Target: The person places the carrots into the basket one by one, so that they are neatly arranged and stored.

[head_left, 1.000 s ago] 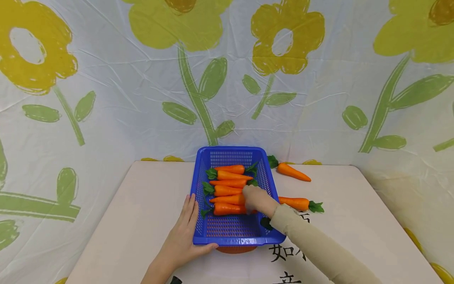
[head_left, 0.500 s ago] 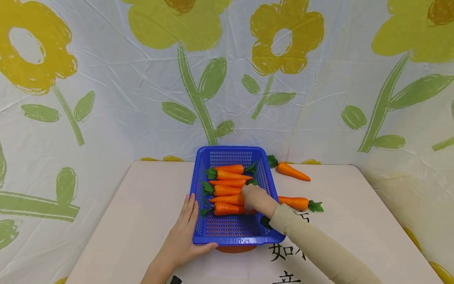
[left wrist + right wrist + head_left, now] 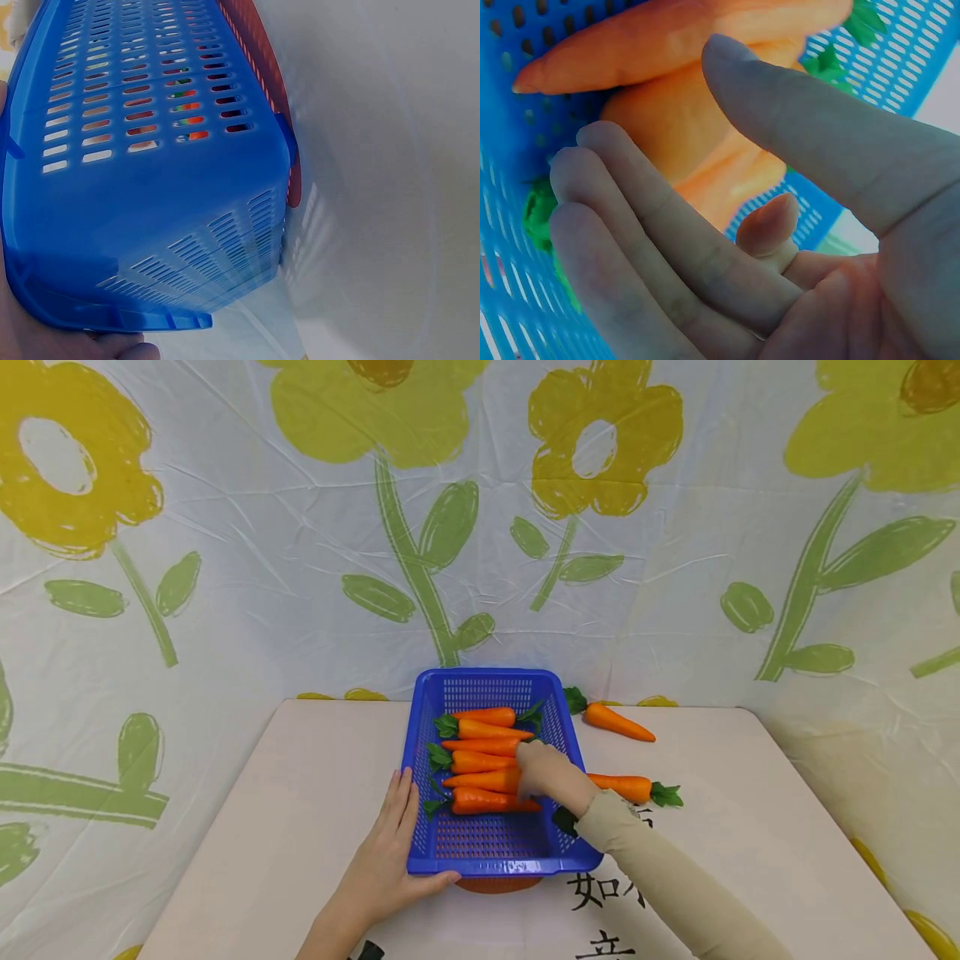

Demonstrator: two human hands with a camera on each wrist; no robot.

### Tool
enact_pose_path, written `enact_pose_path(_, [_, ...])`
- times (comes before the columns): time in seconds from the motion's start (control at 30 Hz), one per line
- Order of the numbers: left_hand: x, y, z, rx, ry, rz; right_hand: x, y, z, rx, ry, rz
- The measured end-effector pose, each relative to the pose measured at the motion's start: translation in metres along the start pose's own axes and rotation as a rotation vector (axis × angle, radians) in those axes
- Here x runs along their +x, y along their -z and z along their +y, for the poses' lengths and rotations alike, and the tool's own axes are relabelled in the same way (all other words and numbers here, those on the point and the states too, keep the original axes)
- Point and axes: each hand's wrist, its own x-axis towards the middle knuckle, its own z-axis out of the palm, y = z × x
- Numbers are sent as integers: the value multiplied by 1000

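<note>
A blue plastic basket (image 3: 495, 867) holds several orange carrots with green leafy tops, lying crosswise in a row. My left hand (image 3: 378, 864) rests at its near left corner, fingers straight along the left side and thumb along the front rim. In the left wrist view, part of that hand shows under the rim of the basket (image 3: 112, 202). My right hand (image 3: 557, 777) reaches inside from the right, over the carrots' right ends. Seen from the right wrist, its fingers are loosely extended with the thumb apart, nothing held, close to a carrot (image 3: 652, 49) and others.
Two carrots lie outside on the right: one at the back (image 3: 619, 722), another beside the basket wall (image 3: 628, 788), partly hidden. A reddish-brown perforated item (image 3: 498, 885) shows under the basket. The pale table (image 3: 750, 827) bears black characters; a flower-patterned cloth (image 3: 300, 527) hangs behind.
My right hand has shifted slightly up and to the right, uncovering more of the nearest carrot's tip. The left hand and the basket have stayed in place.
</note>
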Motion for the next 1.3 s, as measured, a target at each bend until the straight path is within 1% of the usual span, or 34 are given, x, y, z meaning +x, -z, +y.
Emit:
enact_pose_path(0.03, [0,0,0,-1,-2,2,-6,6,-2,-8,11,2])
enact_pose_path(0.07, [0,-1,0,-3,-5,5,-9,9,-2,13,19,-1])
enact_pose_path(0.13, [0,-1,-1,-9,-12,12,-22,20,-4,80,43,4])
enact_pose_path(0.17, [1,-1,-1,-12,-15,15,-31,28,-4,123,58,18])
enact_pose_path(0.27, [0,-1,-1,-20,-23,22,-47,41,2,268,112,69])
enact_pose_path(0.3, [0,-1,-1,-21,-25,23,-52,45,5,291,131,85])
enact_pose_path(0.47, [1,-1,-1,-19,-21,19,-66,54,18,422,190,130])
enact_pose_path(0.53, [1,-1,-1,-17,-17,16,-71,57,22,485,201,150])
enact_pose_path(0.7, [1,-1,-1,-14,-11,9,-85,61,32,570,263,240])
enact_pose_path(0.77, [1,-1,-1,-16,-13,10,-90,59,38,596,294,287])
enact_pose_path(0.9, [0,-1,-1,-16,-29,24,-99,54,50,644,324,400])
enact_pose_path(1.17, [0,-2,-1,-1,-58,55,-113,45,75,718,316,686])
enact_pose_path(1.23, [0,-3,-1,-3,-58,56,-114,42,84,725,329,745])
enact_pose_path(1.3, [0,-3,-1,-6,-56,54,-116,39,93,721,337,787])
